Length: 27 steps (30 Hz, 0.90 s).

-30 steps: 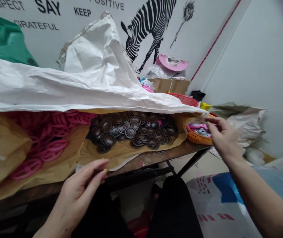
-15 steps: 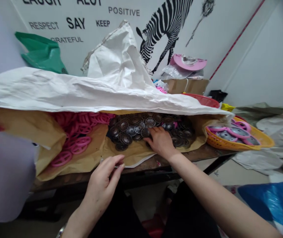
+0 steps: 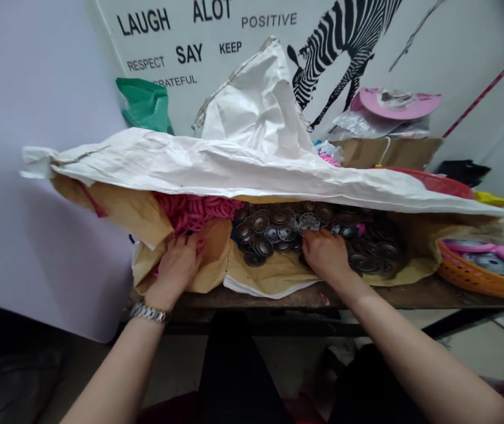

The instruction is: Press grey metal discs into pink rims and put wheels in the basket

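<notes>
Wall lettering (image 3: 199, 41) reads "LAUGH ALOT", "POSITIVE", "RESPECT", "SAY", "KEEP". Left hand (image 3: 176, 268) lies with fingers apart on pink plastic rings (image 3: 194, 212). Right hand (image 3: 325, 254), fingers loosely spread, rests on dark round metal discs (image 3: 274, 227).

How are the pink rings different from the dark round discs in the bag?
The pink rings are bright pink and open in the middle; the dark discs are brownish-black with shiny silvery centres. The rings lie on the left, where the left hand reaches; the discs lie to their right, under the right hand. Both are round, piled loosely on brown paper under the white sack.
</notes>
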Motion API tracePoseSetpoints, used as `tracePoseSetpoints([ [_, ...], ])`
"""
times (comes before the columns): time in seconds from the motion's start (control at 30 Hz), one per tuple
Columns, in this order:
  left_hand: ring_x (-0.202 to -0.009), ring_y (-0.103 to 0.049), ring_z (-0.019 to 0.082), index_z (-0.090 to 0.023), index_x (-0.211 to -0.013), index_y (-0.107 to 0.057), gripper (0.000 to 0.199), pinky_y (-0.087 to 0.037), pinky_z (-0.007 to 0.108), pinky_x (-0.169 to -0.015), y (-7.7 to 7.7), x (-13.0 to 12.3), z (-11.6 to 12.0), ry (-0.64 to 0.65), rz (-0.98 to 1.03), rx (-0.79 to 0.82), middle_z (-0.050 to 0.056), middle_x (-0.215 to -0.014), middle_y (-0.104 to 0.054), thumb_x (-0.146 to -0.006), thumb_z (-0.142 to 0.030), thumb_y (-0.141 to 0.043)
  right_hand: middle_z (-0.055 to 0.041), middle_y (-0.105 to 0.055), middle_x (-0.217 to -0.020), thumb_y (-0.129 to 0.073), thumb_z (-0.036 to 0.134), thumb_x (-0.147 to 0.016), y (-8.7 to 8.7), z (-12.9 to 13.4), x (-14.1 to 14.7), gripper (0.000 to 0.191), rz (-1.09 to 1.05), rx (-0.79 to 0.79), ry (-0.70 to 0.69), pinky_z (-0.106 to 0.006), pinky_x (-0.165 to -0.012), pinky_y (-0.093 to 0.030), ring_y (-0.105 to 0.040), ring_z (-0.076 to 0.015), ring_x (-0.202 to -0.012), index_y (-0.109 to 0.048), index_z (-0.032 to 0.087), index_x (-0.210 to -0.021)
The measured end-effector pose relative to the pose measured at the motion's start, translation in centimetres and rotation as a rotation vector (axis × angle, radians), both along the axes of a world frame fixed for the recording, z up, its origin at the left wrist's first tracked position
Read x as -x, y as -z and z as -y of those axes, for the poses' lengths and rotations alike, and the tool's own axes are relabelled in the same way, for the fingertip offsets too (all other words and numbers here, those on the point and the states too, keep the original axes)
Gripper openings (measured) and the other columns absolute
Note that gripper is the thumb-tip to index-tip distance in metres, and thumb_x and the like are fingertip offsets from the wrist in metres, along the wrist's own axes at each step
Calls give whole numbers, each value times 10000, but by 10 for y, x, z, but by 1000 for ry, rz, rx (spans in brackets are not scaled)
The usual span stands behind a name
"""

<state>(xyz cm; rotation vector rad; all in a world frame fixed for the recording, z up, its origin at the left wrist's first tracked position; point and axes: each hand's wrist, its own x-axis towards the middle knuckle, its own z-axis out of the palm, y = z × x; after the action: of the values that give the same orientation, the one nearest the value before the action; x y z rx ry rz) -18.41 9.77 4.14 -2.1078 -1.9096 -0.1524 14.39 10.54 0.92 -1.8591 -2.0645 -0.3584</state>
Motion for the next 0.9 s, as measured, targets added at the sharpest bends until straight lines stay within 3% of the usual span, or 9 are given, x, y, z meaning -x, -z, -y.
tracePoseSetpoints([
  [0.2,-1087,-601,393,-88,-1196,-615,442,-478,467,-899,13,5,-37,-81,0,65,234,-1052,-674,-924,-426,-529,-134,-724,-908,-439,296,-967,-1,5,-11,308,-187,-68,36,-324,-700,-407,-653,-272,-863,-704,176,-1068],
  [0.37,-1029,-639,367,-75,-1203,-588,414,-498,426,-845,18,10,-46,-104,77,66,238,-1065,-672,-914,-370,-548,-42,-696,-805,-540,457,-889,-2,29,-14,279,-850,-87,-74,-289,-660,-406,-609,-211,-728,-683,220,-929],
  [0.47,-977,-655,318,-70,-1267,-527,420,-507,387,-819,16,11,-41,-50,146,41,209,-1074,-676,-947,-339,-502,-7,-628,-684,-615,507,-804,-8,50,-12,295,-1113,-32,-111,-277,-627,-400,-542,-179,-653,-647,214,-798],
  [0.57,-1058,-624,263,-125,-1287,-535,356,-486,353,-903,17,10,-34,54,197,0,160,-1169,-654,-991,-279,-409,5,-601,-644,-668,529,-747,-9,67,-9,327,-1293,58,-112,-266,-601,-402,-512,-157,-616,-633,204,-753],
  [0.73,-1086,-601,263,-137,-1208,-631,327,-469,362,-959,19,4,-31,183,224,-16,144,-1165,-649,-964,-210,-426,-11,-637,-709,-745,561,-720,5,86,-9,395,-1560,209,-136,-237,-533,-402,-498,-132,-591,-647,189,-810],
  [0.83,-982,-628,255,-149,-1063,-698,281,-492,355,-914,14,-1,-30,235,237,-28,126,-1056,-672,-934,-171,-449,-13,-648,-755,-781,544,-717,11,95,-10,392,-1660,237,-126,-226,-554,-430,-514,-128,-627,-658,191,-831],
  [0.9,-1001,-618,248,-151,-1085,-688,312,-495,354,-918,8,-5,-27,237,258,-74,126,-1083,-654,-939,-148,-412,-14,-656,-796,-809,518,-705,12,102,-11,377,-1734,250,-113,-210,-581,-440,-535,-128,-680,-676,195,-848],
])
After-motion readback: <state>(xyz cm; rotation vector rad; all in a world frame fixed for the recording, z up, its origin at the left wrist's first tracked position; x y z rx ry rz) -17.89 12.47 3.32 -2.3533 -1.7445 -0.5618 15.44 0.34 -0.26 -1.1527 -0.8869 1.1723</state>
